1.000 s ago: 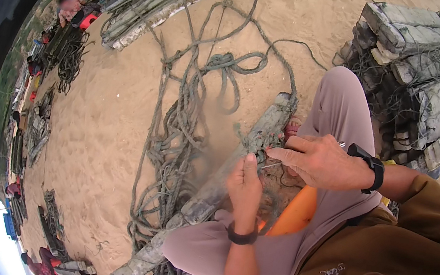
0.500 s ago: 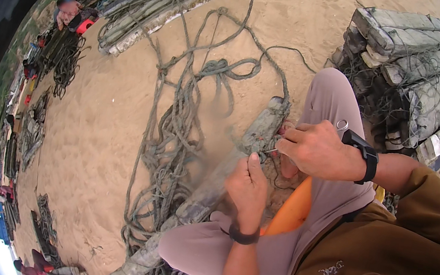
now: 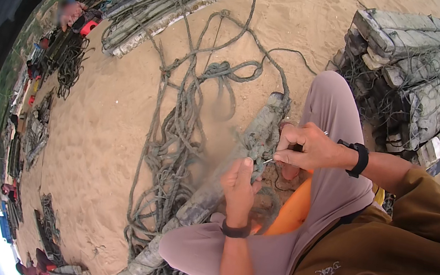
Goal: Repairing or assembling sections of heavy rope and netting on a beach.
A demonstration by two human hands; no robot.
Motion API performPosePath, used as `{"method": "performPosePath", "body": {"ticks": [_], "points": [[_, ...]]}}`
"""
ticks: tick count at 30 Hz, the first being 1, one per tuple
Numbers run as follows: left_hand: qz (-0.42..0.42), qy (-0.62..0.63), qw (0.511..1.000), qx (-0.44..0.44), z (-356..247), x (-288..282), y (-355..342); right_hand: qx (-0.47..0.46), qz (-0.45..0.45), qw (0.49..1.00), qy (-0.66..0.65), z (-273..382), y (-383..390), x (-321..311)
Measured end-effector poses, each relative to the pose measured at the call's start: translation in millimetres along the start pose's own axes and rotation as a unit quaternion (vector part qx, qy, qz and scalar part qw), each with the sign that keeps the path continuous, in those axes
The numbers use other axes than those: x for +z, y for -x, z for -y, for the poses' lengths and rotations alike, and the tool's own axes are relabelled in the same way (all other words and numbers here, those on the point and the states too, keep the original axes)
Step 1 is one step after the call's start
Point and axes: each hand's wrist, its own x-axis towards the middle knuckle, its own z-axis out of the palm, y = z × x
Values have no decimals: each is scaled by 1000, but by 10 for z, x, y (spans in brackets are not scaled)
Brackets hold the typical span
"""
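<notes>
A long, grey-green wrapped beam [image 3: 203, 198] slants across the sand in front of my crossed legs, with rope bound at its far end. My right hand [image 3: 309, 147] is closed around a thin metal tool [image 3: 269, 161], whose tip points at the frayed, knotted rope [image 3: 257, 151] on the beam. Its other end sticks out behind my knuckles. Thumb up and fingers curled, my left hand [image 3: 240, 191] is closed at the edge of that rope, beside the tool tip. What its fingers pinch is too small to make out.
Tangled thick rope [image 3: 170, 152] lies left of the beam. A stack of bound grey blocks [image 3: 419, 78] stands at the far right, and more roped beams [image 3: 179, 1] at the top. An orange object [image 3: 291, 209] lies between my legs. Another person [image 3: 71, 14] sits far left.
My right hand has turned and shifted slightly nearer, swinging the tool's ring end closer to the hand. My left hand has moved a little left and nearer, still closed.
</notes>
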Motion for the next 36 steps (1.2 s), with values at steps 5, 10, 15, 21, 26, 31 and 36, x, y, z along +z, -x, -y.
{"method": "performPosePath", "body": {"ticks": [5,10,15,21,26,31,36], "points": [[51,76,996,-3,145,-48,-56,-67,20,997,22,-28,38,-68],[111,166,974,-106,210,-31,-47,-199,61,966,155,-30,44,-181],[26,84,992,-88,182,24,-109,-152,12,963,224,-78,124,-156],[-51,-66,997,0,148,49,-64,-40,-46,974,216,-42,187,-83],[-83,-123,988,44,199,46,-40,-32,-28,948,317,63,135,-11],[-75,-232,956,163,242,-6,-26,-13,-33,958,285,63,97,73],[-70,-54,996,24,165,59,-8,1,-48,993,103,3,116,85]]}}
